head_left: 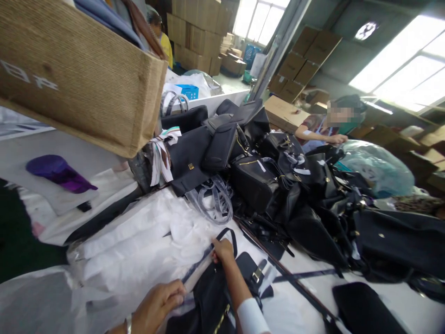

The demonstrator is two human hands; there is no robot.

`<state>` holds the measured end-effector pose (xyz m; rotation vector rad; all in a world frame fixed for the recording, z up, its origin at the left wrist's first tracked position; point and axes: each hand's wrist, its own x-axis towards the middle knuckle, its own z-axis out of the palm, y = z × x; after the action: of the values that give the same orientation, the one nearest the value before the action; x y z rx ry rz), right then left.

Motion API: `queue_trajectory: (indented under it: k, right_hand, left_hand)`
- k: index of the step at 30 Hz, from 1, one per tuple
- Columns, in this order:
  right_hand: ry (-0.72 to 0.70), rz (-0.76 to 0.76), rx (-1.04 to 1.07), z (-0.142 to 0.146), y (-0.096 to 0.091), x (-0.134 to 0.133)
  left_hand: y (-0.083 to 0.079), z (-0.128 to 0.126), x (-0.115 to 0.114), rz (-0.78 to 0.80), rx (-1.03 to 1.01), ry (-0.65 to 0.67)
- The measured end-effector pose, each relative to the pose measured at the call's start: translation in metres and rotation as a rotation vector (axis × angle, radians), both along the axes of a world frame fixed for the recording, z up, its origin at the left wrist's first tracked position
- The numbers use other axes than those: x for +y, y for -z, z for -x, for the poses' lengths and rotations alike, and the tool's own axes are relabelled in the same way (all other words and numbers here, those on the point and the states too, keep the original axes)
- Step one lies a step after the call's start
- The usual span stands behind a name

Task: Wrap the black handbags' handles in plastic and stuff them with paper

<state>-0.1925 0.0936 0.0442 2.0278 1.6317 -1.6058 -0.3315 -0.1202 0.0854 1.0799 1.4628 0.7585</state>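
Observation:
A black handbag (212, 297) with gold hardware lies at the near edge of the white table, right in front of me. Its strap (200, 268), wrapped in clear plastic, runs between my two hands. My left hand (158, 306) pinches the strap's near end, fingers closed. My right hand (222, 250) grips the far end of the strap where the handle loops, fingers closed on it. White tissue paper (139, 246) lies crumpled just left of the bag.
A heap of black handbags (278, 185) covers the table's middle and right. A woven jute bag (79, 74) hangs close at upper left. A purple cloth (59, 172) lies left. Another person (323, 130) works across the table. Cardboard boxes (198, 37) are stacked behind.

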Motion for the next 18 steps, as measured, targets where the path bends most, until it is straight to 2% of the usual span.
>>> queue_trajectory:
  k: [3, 5, 7, 11, 14, 18]
  right_hand:
    - [0.089, -0.003, 0.059, 0.002, 0.008, -0.002]
    - [0.136, -0.023, 0.146, -0.004, 0.001, -0.007]
    - [0.156, -0.05, 0.252, -0.016, -0.015, -0.015]
    - [0.121, -0.088, 0.483, -0.042, -0.061, -0.045]
    - [0.074, -0.11, 0.657, -0.05, -0.09, -0.073]
    - [0.091, -0.121, 0.731, -0.054, -0.107, -0.101]
  left_hand:
    - [0.002, -0.007, 0.005, 0.057, -0.178, -0.076]
    - [-0.001, -0.009, 0.012, 0.05, -0.193, -0.143]
    - [-0.01, -0.009, 0.022, 0.002, -0.161, -0.217]
    - [-0.03, -0.011, 0.037, -0.128, -0.116, -0.314]
    - [-0.04, -0.017, 0.04, -0.167, -0.086, -0.3]
    - [-0.048, -0.024, 0.03, -0.17, -0.101, -0.244]
